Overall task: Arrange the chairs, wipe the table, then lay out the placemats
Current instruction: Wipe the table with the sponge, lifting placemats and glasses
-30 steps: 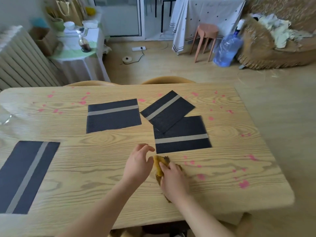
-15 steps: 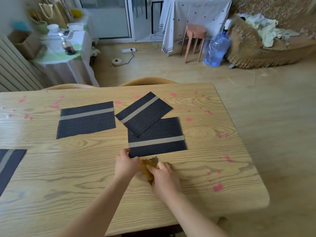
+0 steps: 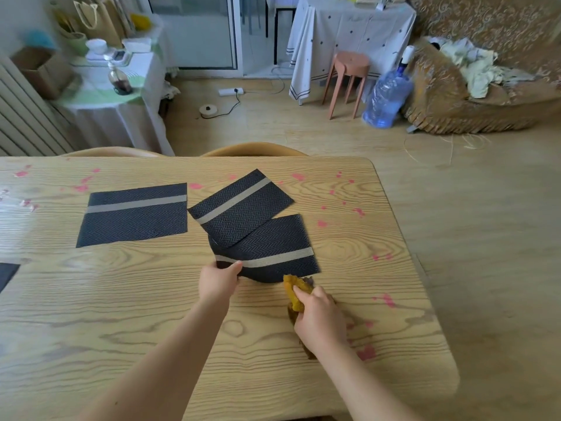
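The left hand [image 3: 218, 281] is pinching the near-left corner of the nearest placemat [image 3: 273, 253] just below the middle of the frame. Its thumb is lying on top, and that corner is lifting off the wooden table [image 3: 121, 314], so the mat's near edge is bowing. The right hand [image 3: 318, 317], lower right of centre, is gripping a bunched yellow cloth [image 3: 293, 291] with curled fingers. The cloth is resting on the tabletop just beside the mat's near edge, though whether it is touching the mat cannot be told. The two hands are sitting near each other but apart. A tilted placemat [image 3: 243, 208] is lying across the far-left part of the held one, overlapping it. A third placemat [image 3: 133, 214] is lying flat left of centre, apart from the others, and a corner of a fourth placemat [image 3: 6, 275] is showing at the left edge. Pink stains [image 3: 365, 352] are dotting the table, mostly along its far side and right end. Two chair backs [image 3: 255, 148] are peeking over the table's far edge, above the middle of the frame.
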The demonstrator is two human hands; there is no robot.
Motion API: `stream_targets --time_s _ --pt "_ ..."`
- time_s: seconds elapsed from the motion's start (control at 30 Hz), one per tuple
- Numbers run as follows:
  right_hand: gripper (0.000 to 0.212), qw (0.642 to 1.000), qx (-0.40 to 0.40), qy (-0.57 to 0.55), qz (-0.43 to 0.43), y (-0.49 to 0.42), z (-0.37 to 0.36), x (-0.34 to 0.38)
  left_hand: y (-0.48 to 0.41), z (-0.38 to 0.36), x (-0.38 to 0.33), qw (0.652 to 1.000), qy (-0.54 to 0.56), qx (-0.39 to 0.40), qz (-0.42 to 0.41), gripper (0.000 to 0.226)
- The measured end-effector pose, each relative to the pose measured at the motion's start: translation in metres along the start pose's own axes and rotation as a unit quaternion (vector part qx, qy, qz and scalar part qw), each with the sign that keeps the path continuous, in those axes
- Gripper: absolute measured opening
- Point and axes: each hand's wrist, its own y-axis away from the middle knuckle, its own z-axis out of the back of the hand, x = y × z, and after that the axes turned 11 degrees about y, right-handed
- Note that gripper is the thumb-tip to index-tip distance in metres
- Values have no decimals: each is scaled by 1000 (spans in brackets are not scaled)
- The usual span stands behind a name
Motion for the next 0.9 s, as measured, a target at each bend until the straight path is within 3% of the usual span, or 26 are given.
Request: stream_targets --time_s 0.17,0.33,0.47,0.63,0.9 --pt "60 1000 4 -3 -2 -2 1 -2 5 1 -10 991 -121 47 -40 16" --pt "54 1000 -12 1 -9 -1 8 1 16 18 -12 964 -229 44 -129 18" --pt "43 999 -48 -9 0 -1 16 16 20 30 -17 965 -216 53 -138 24" --pt "26 995 -97 -11 -17 -1 26 38 19 53 -27 972 -191 4 -137 22" --pt "25 993 -121 5 -9 -2 31 84 3 101 -41 983 -112 -69 -130 24"
